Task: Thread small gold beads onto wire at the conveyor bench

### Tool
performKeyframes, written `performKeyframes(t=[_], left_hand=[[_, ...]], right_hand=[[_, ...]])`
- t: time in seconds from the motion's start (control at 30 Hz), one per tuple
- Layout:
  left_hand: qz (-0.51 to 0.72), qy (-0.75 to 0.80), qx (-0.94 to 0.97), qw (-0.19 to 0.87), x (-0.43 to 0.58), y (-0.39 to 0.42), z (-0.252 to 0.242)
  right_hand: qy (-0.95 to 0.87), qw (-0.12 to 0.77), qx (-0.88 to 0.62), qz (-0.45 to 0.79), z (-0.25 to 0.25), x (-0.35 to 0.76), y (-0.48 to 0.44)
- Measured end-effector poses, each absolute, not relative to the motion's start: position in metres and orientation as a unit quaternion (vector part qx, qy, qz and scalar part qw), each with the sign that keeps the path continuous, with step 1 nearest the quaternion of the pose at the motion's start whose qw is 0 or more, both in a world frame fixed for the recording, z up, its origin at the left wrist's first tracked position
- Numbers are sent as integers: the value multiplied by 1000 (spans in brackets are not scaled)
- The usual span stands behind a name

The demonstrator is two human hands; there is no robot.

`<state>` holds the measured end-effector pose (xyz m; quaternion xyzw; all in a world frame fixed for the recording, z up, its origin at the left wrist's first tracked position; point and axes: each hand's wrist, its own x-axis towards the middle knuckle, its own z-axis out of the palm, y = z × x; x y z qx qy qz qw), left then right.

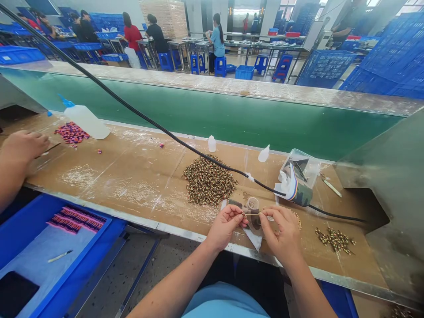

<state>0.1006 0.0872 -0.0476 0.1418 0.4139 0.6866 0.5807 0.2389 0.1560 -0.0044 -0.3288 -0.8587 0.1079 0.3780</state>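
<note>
Lower centre: a thin rod runs left to right between your left hand and right hand, fingertips pinched on each end.

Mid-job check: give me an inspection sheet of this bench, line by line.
Surface: taped brown bench top, scuffed and speckled.
Job's things: thin stick pinched at both ends; large pile of gold pieces behind it, small pile to its right.
Clutter: squeeze bottle, two dropper bottles, clear box, pink pieces.
Hands: left hand and right hand, fingers closed on the stick; a co-worker's hand rests far left.
Cables: black cable crosses the bench above the large pile.
Surroundings: green conveyor belt, blue crates, seated people beyond.
</note>
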Motion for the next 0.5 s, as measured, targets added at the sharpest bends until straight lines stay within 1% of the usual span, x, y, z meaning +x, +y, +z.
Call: performKeyframes(t=[0.13, 0.33, 0.5], left_hand=[[686, 417, 142, 579, 101, 88, -45], [686, 417, 145, 579, 101, 88, -44], [686, 413, 144, 581, 101, 88, -46]], right_hand=[[-869, 371, -316, 89, -5, 239, 156], [-883, 351, -298, 94, -3, 242, 156], [-874, 374, -295, 92, 1, 244, 159]])
